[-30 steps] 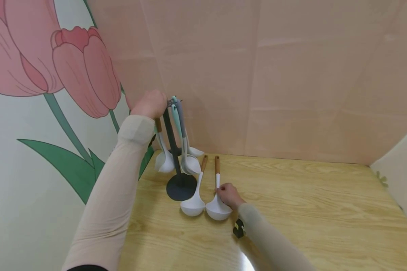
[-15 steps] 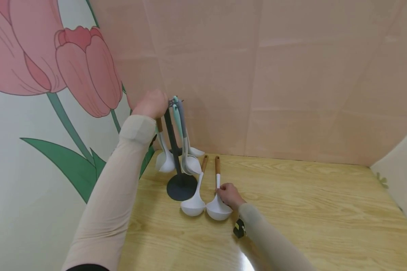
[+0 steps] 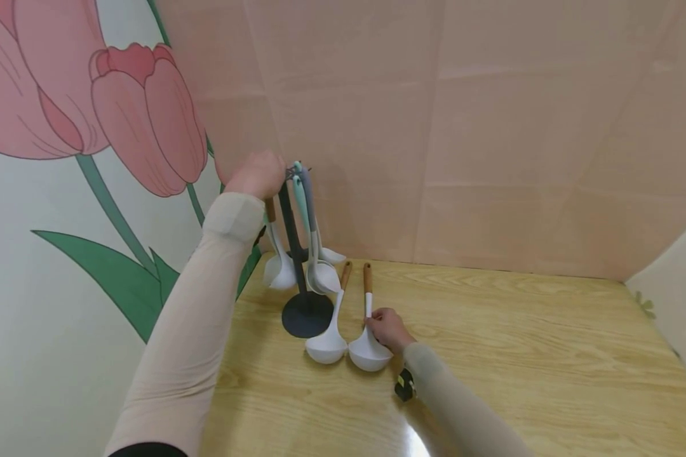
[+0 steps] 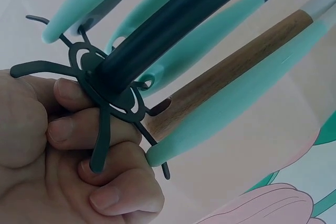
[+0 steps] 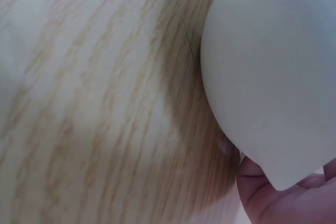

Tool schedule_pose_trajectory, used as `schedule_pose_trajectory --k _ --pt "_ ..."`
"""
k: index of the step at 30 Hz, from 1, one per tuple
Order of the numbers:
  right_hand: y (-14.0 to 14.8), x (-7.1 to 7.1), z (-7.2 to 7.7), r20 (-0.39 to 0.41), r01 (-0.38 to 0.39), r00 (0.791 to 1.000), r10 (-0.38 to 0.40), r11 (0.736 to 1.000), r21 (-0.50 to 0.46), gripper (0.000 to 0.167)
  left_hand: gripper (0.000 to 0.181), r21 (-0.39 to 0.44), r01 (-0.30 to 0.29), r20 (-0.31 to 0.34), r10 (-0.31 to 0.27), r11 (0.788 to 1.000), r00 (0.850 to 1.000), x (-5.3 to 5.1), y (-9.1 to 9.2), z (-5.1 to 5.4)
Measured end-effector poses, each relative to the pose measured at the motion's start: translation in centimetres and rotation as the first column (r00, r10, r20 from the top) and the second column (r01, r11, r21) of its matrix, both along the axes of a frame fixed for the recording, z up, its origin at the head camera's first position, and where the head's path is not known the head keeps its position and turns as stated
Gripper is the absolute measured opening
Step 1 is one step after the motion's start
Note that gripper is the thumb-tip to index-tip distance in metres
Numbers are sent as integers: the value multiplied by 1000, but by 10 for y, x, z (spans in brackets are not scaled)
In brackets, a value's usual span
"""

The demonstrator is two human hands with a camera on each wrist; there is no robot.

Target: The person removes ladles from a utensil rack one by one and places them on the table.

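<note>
Here the left hand (image 3: pixel 257 174), fingertips (image 4: pixel 62 128) visible only in its wrist view, grips a rack (image 4: pixel 131 61); the right hand (image 3: pixel 390 329), a ladle (image 3: pixel 368 353).

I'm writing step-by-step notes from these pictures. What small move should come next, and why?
Probably raise the rightmost ladle toward the black rack: the right hand grips its neck, the left hand holds the rack's top, and two hooks there look bare.

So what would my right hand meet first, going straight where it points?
Past the white ladle it holds, your right hand would probably meet the neighbouring ladle, though depth is unclear.
</note>
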State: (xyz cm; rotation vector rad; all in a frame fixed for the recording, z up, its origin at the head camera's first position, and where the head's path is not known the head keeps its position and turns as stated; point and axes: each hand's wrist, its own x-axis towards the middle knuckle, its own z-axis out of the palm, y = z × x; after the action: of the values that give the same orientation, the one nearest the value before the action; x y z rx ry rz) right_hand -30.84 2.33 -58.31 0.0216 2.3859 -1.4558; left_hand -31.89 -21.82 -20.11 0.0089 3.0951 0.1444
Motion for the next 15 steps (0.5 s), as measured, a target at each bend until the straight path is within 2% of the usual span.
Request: schedule_pose_trajectory --k 5,10,15 --pt "2 0 0 -39 16 999 -16 1000 22 30 25 -30 10 11 -9 999 1000 -1 2 1" --pt "3 -1 3 -113 36 993 -31 998 50 32 25 -38 3 5 -2 999 1000 -3 4 0" --pt "-1 0 16 -244 25 970 -2 996 91 31 24 -30 -8 0 8 1000 1000 -2 4 -1"
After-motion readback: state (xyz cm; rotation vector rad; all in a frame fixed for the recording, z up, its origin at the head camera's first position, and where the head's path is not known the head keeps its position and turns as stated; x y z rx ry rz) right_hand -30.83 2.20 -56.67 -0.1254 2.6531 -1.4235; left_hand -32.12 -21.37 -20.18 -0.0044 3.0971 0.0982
